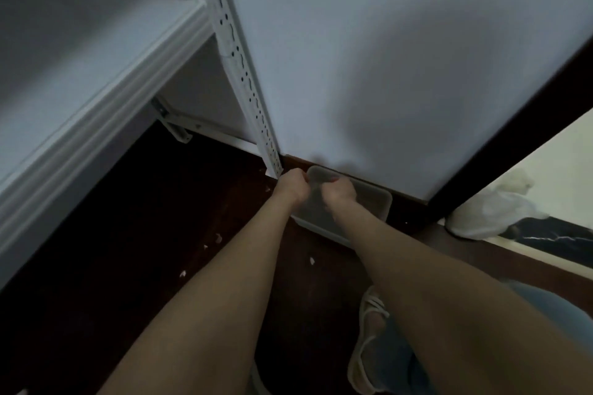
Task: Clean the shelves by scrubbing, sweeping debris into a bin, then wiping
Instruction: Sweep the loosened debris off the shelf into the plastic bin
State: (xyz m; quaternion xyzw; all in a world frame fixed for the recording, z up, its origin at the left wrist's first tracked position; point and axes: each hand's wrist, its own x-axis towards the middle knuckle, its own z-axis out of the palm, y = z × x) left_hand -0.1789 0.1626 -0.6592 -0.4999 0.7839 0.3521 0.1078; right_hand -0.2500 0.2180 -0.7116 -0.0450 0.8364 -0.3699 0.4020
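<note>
Both your arms reach forward and down from six o'clock, nearly straight, forearms side by side and closing in toward each other at the wrists. Your left hand (290, 184) is balled up, knuckles toward you, fingers curled tight at the left corner of the bin (373, 204), and it looks clamped on the rim there. Your right hand (340, 192) sits just beside it at three o'clock, over the bin's opening, fingers also curled under with the fingertips pointing away from you. In this dim light you cannot tell whether it grips the rim or only hovers bunched above it. The two hands are close but not touching.

That bin is translucent and rectangular, standing on the dark floor (134, 234) against the foot of the white wall (385, 58), just right of the perforated upright post (239, 58). The white shelf (96, 58) runs off to your ten o'clock, well above floor level. Several pale scraps of debris (312, 261) lie scattered on the floor at seven o'clock from the bin. At four o'clock a white bag (491, 212) slumps past the dark door frame (513, 125). Your sandal (369, 327) shows at five o'clock.
</note>
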